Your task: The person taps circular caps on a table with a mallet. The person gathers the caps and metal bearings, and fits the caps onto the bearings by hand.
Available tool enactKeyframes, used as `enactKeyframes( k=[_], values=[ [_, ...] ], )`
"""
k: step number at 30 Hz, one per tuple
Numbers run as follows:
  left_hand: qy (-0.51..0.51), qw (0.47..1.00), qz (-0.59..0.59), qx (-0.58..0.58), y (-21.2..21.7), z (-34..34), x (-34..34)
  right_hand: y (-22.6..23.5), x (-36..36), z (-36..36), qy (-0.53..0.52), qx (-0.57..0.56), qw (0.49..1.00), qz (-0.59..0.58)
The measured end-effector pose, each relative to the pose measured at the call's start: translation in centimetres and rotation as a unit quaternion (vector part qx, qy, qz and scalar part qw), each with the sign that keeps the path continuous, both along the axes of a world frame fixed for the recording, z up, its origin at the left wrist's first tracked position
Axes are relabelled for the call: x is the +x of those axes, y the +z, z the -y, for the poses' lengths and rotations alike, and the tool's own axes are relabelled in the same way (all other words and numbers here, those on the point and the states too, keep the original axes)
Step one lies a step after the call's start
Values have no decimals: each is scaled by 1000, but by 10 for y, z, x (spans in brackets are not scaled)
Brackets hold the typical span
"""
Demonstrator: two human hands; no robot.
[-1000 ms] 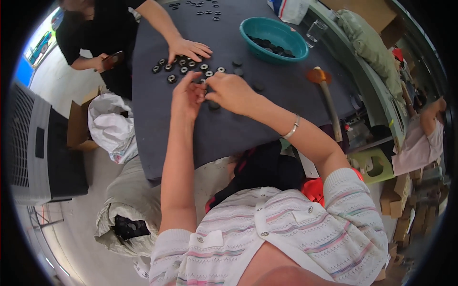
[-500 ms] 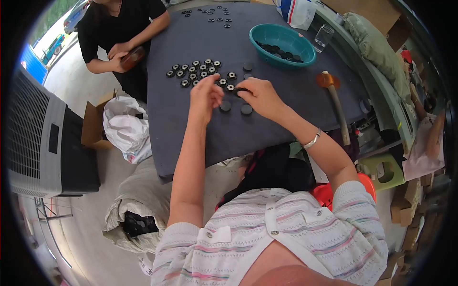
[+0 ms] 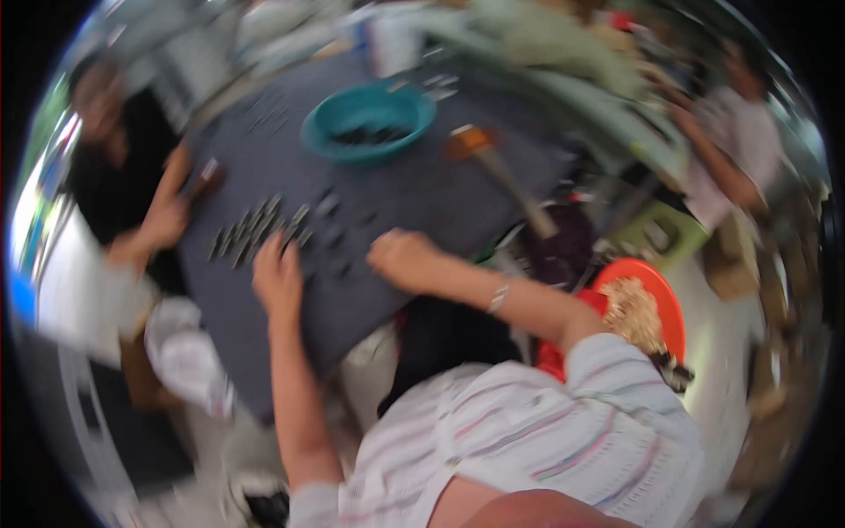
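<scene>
Motion blurs the whole view. On the grey-covered table (image 3: 422, 198), my left hand (image 3: 278, 275) is at the near side of a cluster of small black round parts with pale centres (image 3: 251, 227). Its fingers point forward, too smeared to read. Farther right, my right hand (image 3: 407, 260) is low over the table with its fingers curled in; whatever they hold, if anything, is hidden. Several plain dark discs (image 3: 334, 236) lie between the two hands and just beyond.
A teal basin (image 3: 321, 132) with dark pieces stands farther back. Right of it lies a mallet (image 3: 515, 185) with an orange head. A red basin (image 3: 671, 308) with pale contents is at my right. One person (image 3: 132, 167) is at the left, another (image 3: 735, 132) at the far right.
The view has swung right, bringing the red basin's contents and the person at right into sight. My right hand has drawn away from the cluster, farther from my left hand.
</scene>
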State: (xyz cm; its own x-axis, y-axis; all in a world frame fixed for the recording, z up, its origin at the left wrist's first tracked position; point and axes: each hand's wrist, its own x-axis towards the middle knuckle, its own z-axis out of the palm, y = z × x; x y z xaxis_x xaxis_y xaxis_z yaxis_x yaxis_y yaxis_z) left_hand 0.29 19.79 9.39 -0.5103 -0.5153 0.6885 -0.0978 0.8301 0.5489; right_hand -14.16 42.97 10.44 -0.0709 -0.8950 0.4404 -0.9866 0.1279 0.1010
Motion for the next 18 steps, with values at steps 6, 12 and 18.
enactKeyframes(
  k=[6, 12, 18],
  values=[
    [-11, 986, 102, -131, 10, -17, -1, -2, -4, -3, 23, -54, 990, 132],
    [36, 983, 155, -87, 17, -36, 10, -8, -11, -8, 47, -105, 979, 170],
    [-1, 976, 203, -81, 20, -36, 7, -11, -13, -6, 59, -107, 979, 164]
  ],
)
